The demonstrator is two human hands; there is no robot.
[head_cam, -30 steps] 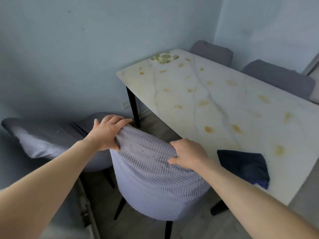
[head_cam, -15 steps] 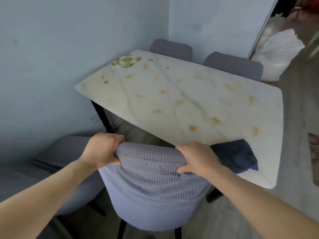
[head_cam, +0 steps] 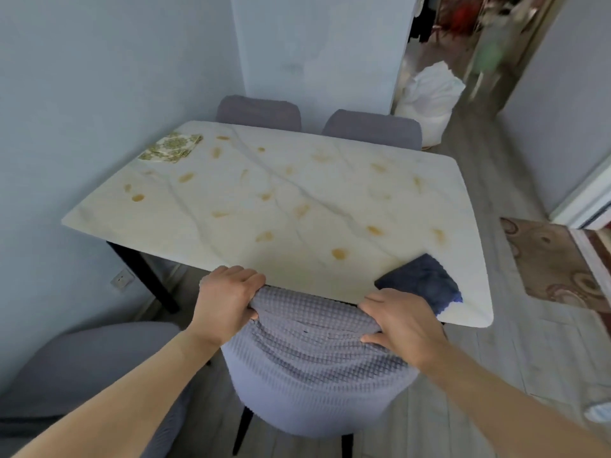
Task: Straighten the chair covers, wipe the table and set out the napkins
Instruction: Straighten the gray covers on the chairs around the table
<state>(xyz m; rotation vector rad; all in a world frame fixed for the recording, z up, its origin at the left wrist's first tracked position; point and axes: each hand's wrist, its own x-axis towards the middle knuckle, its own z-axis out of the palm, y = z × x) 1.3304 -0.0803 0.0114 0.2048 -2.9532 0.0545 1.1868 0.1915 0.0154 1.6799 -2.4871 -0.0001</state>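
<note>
Chair cover [head_cam: 317,368]: wrinkled on the chair back, at the near edge of the table [head_cam: 297,200]. I see my left hand [head_cam: 228,299] and right hand [head_cam: 400,325] each gripping a top corner, most fingertips buried in fabric. My right hand partly hides the blue cloth [head_cam: 426,279]; the chair seat is hidden.

Pretty clearly someone's home, the dining corner. There's a marble-look dining table [head_cam: 297,200] with yellowish stains, a grey chair [head_cam: 258,109] and a second grey chair [head_cam: 372,128] tucked in on the far side, and a waffle-knit chair cover [head_cam: 317,358] on the near one. Patterned napkins [head_cam: 170,147] lie on the table's far left corner. There's also a wall socket [head_cam: 121,279], a wood-look floor [head_cam: 515,352], a patterned rug [head_cam: 555,262] and a white bag [head_cam: 429,94] by the doorway.
</note>
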